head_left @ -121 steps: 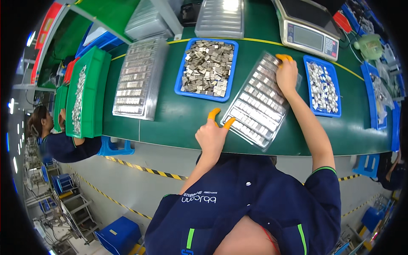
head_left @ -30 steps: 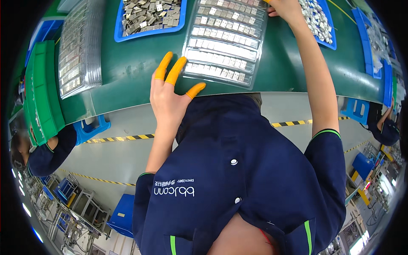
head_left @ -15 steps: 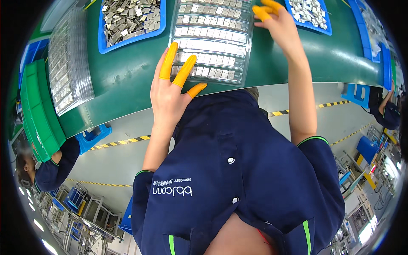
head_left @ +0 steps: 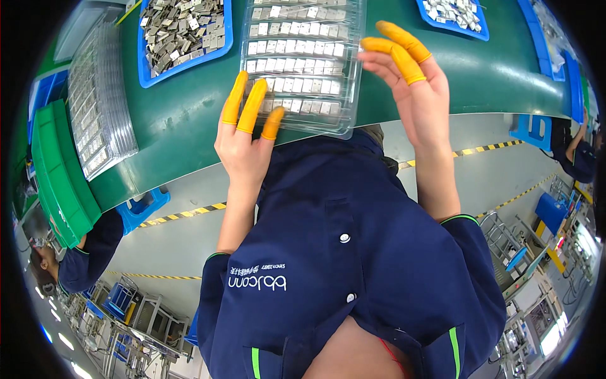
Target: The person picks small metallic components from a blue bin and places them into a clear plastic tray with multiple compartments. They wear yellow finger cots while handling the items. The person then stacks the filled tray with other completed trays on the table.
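Observation:
A clear plastic tray (head_left: pixel 346 131) lies on the green table, with rows of small silvery-white rectangular pieces (head_left: pixel 293 85) in its slots. My left hand (head_left: pixel 243 145), wearing yellow finger cots, rests its outstretched fingers on the tray's near left corner. Beside the tray's right edge hovers my right hand (head_left: pixel 421 101), also in yellow finger cots. Its fingers reach loosely toward the tray, and no piece shows between them; the thumb is hard to make out.
A blue bin (head_left: pixel 229 28) of loose grey metal pieces stands far left of the tray. Another blue bin (head_left: pixel 467 36) holds white pieces at far right. Stacked clear trays (head_left: pixel 104 101) and a green bin (head_left: pixel 66 170) line the left end, near a person's dark sleeve (head_left: pixel 95 252).
My right hand has come nearer to me from the tray's far right, turning with its fingers toward the tray. My left hand and the tray sit slightly further left and its thumb has moved in.

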A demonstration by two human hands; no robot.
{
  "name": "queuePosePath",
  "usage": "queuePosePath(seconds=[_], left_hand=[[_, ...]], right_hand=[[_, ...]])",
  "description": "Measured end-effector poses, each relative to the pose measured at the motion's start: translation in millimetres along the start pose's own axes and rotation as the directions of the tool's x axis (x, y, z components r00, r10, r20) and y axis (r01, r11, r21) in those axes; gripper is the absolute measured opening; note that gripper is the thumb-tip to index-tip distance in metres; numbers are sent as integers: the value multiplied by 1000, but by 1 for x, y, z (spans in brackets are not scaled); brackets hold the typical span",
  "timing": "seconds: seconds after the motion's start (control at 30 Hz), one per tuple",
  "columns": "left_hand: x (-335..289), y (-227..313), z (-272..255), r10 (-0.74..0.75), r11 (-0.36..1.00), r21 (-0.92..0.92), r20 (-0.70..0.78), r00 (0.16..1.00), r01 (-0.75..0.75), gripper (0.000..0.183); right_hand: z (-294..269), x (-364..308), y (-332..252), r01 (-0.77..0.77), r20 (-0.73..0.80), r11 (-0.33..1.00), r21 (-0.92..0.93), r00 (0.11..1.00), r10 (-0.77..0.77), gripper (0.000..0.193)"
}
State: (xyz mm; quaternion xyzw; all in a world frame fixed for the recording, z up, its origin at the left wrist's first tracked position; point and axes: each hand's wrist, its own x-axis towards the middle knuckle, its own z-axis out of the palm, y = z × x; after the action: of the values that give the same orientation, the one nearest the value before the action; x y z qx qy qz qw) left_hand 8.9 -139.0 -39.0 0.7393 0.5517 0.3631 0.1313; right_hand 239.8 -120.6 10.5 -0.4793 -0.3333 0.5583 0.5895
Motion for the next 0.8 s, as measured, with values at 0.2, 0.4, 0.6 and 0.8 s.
queuePosePath(seconds=[0.2, 0.4, 0.6, 0.8], left_hand=[[1, 3, 6, -83, 995, -65, -140, 987, 75, 43], [3, 7, 9, -174, 982, -99, -180, 968, 158, 32], [2, -2, 10, -298, 931, -273, -184, 937, 242, 32], [4, 1, 8, -301, 939, -232, -198, 933, 254, 28]], right_hand=[[1, -27, 42, 649, 468, 413, -638, 754, -461, 18], [-4, -32, 62, 736, 615, 243, -632, 667, -420, 21], [-5, -28, 67, 782, 650, 175, -598, 601, -466, 15], [-5, -30, 70, 770, 628, 150, -620, 602, -494, 15]])
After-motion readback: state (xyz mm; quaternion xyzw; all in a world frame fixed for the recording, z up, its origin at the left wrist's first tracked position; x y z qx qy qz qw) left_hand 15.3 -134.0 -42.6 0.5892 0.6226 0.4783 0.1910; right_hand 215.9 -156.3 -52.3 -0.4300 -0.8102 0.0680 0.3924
